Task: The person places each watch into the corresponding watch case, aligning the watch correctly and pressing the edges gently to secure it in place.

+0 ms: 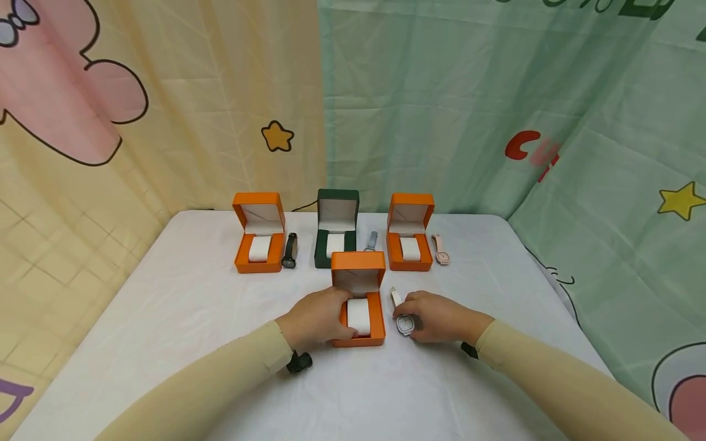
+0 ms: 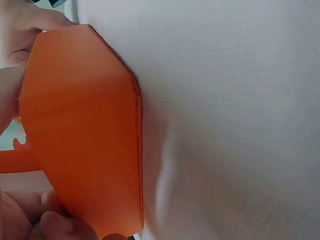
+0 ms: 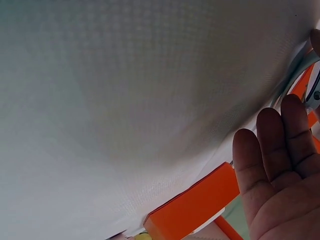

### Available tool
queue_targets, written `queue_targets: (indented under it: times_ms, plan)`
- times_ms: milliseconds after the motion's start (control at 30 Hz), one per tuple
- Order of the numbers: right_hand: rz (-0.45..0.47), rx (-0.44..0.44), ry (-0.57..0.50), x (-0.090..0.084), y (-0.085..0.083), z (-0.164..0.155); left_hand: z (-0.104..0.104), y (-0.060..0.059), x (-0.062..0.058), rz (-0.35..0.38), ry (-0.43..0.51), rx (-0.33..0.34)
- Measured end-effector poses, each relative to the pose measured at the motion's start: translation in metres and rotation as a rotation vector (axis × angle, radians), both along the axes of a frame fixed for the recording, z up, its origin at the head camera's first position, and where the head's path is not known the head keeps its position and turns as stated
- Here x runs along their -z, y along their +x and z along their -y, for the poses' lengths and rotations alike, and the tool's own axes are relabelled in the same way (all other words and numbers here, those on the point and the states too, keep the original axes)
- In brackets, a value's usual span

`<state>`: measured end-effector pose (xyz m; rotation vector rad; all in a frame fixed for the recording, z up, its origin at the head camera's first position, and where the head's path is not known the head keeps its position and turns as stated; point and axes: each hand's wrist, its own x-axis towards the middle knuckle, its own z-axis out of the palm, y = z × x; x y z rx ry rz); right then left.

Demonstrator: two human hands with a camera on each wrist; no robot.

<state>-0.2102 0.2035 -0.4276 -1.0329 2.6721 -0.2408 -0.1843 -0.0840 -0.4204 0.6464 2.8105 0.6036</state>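
In the head view an open orange watch box [image 1: 357, 340], with a white cushion [image 1: 358, 317], stands upright at the near middle of the table. My left hand [image 1: 320, 315] holds its left side, thumb at the front. The left wrist view shows an orange wall of this box [image 2: 90, 130] close up, fingers [image 2: 55, 220] curled at its lower end. To the right of the box, my right hand [image 1: 441, 315] pinches a wristwatch [image 1: 405, 324] with a pale strap. In the right wrist view three of its fingers [image 3: 272, 145] extend while the watch is mostly cut off.
Behind stand an orange box [image 1: 258, 267], a green box [image 1: 321, 251] and another orange box [image 1: 410, 266], all with lids raised. Beside them lie a black watch [image 1: 290, 250], a blue-strapped watch [image 1: 372, 241] and a pink watch [image 1: 441, 251]. Curtains [image 1: 419, 110] hang behind the white table [image 1: 193, 269].
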Motion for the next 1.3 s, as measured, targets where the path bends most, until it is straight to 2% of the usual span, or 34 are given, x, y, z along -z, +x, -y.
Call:
queue_targets:
  times_ms: [167,567,733,1133,1300]
  plan:
    - [0.002,-0.005,-0.013,0.0,0.0,0.0,-0.001,-0.001,-0.001,0.006,0.002,0.011]
    - [-0.013,-0.016,-0.066,0.001,0.001,-0.003,0.0,0.001,0.003,-0.001,0.039,-0.033]
    - [-0.021,-0.03,-0.089,0.002,0.0,-0.006,0.004,0.003,0.005,0.013,0.085,-0.048]
    - [-0.016,-0.029,-0.117,0.002,0.0,-0.007,0.01,0.006,0.007,-0.034,0.172,-0.024]
    - [0.001,-0.011,-0.141,0.003,0.0,-0.008,0.011,0.007,0.007,-0.065,0.157,-0.024]
